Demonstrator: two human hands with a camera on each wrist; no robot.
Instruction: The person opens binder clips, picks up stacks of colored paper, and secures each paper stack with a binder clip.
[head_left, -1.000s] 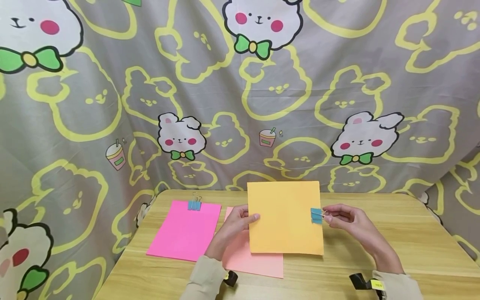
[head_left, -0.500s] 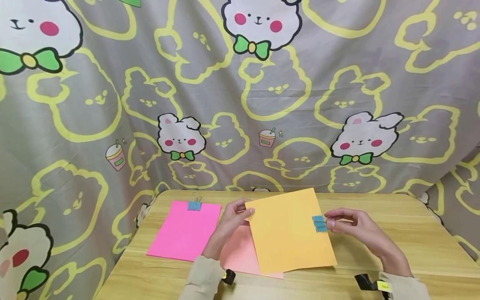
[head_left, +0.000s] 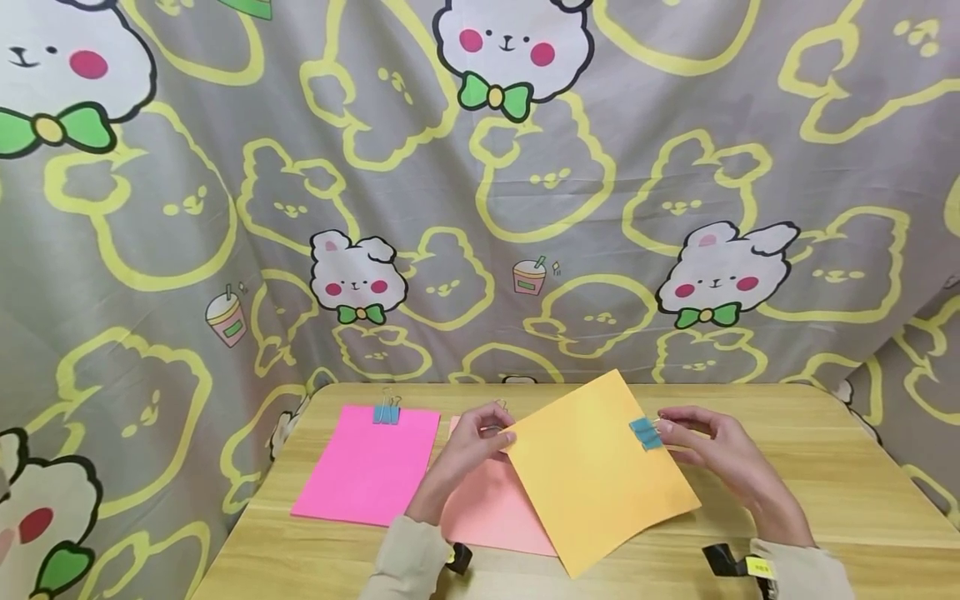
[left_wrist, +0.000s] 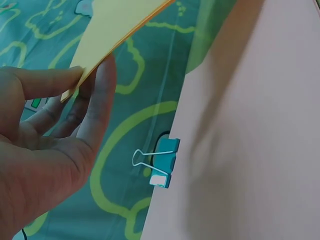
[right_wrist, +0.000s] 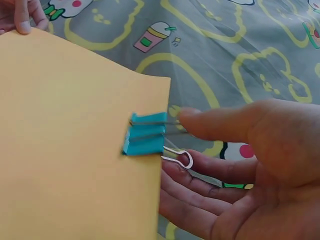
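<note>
A yellow-orange stack of paper (head_left: 600, 483) is held up over the table, tilted with one corner pointing down. My left hand (head_left: 476, 442) pinches its left corner between thumb and fingers. On the upper right edge sits a blue binder clip (head_left: 647, 433). My right hand (head_left: 716, 442) holds that clip by its wire handles; in the right wrist view the thumb lies on one handle and the fingers lie behind the other. Beneath the yellow paper lies light pink paper (head_left: 491, 508), partly covered. Its own blue binder clip (left_wrist: 164, 162) shows in the left wrist view.
Bright pink paper (head_left: 367, 467) with a blue binder clip (head_left: 386, 414) on its top edge lies at the left of the wooden table (head_left: 825, 475). Behind the table hangs a grey curtain (head_left: 555, 325) printed with cartoon rabbits.
The yellow paper has turned clockwise, from nearly upright to standing on a corner. My left hand now holds it at the corner rather than mid-edge. The right hand stays at the clip.
</note>
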